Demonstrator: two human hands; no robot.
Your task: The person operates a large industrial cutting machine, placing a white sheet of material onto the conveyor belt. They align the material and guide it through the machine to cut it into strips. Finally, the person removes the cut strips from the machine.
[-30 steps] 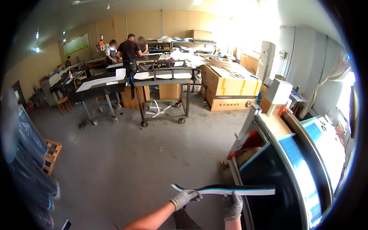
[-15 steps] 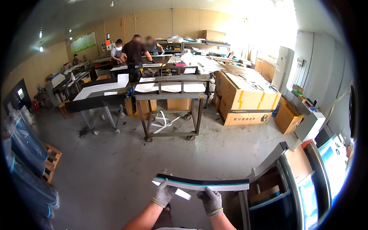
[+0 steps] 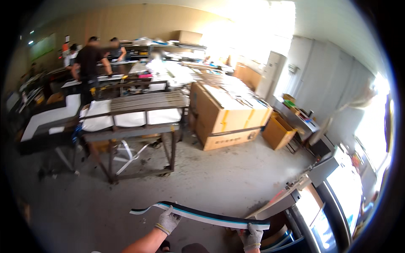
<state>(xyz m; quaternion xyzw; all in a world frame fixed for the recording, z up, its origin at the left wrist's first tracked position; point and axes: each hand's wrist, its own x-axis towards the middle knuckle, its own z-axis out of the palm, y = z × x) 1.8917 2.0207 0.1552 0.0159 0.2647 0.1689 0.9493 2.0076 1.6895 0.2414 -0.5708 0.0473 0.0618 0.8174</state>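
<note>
A long, bendy strip (image 3: 206, 217), black along its far side with a blue line and a white band, spans the space before me. Gloved in grey, my left hand (image 3: 168, 222) is closed around it left of the middle. Past that hand the free left end bends in a wave. Close to the strip's right end, my right hand (image 3: 253, 237), also gloved, grips the lower edge. The strip partly hides the fingers of both hands.
Panels and a cabinet-like stand (image 3: 325, 206) are close at my right. Ahead stands a wheeled metal cart (image 3: 143, 133) bearing dark strips and white sheets. A large cardboard box (image 3: 232, 122) and a smaller open box (image 3: 278, 133) are beyond. Several people work at far-left tables, including one in dark clothes (image 3: 89, 63).
The view has swung right, bringing the side panels nearer the middle. My right hand has shifted toward the strip's right end, and more of its wavy left end shows beyond my left hand.
</note>
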